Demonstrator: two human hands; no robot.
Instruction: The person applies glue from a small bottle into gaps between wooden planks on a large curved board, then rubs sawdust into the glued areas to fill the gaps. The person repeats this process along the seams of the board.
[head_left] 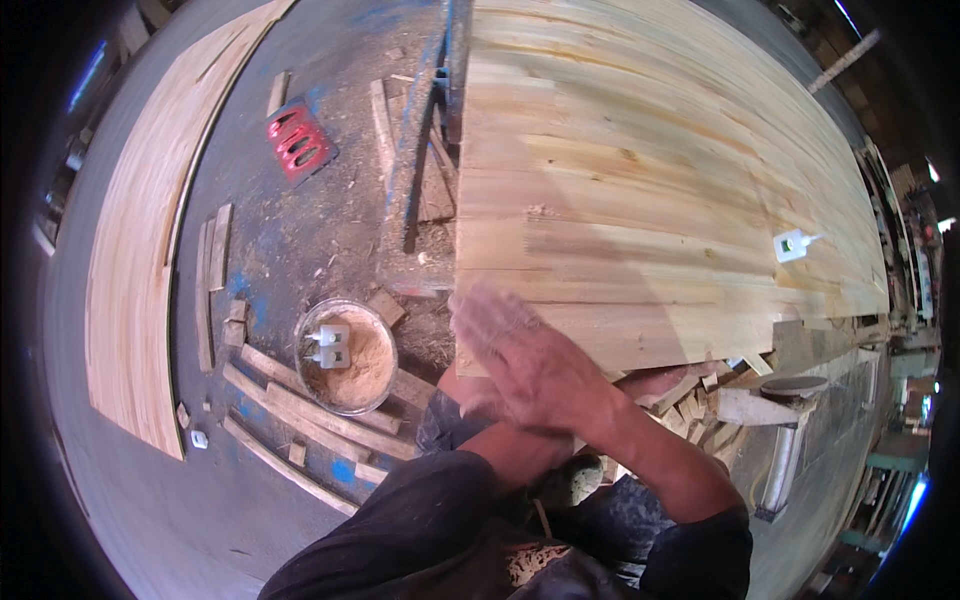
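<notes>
My right hand (515, 355) is held over the near left corner of a large pale wooden panel (620, 210). Its fingers are stretched out and blurred by motion, with nothing seen in them. Beneath the right wrist my left forearm (520, 452) crosses, bare below a dark sleeve. The left hand's fingers are hidden behind the right hand and arm. A small white squeeze bottle (793, 246) with a nozzle lies on the right part of the panel, away from both hands. Some crumbs of wood dust (540, 211) sit on the panel's left part.
Left of the panel, a round tub (375, 385) holds tan sawdust-like powder and small white bottles (330, 347). Wood strips (310, 420) lie around it. Farther off are a red holed piece (300, 142) and a long board (135, 260). Offcuts (705, 420) pile under the panel's near edge.
</notes>
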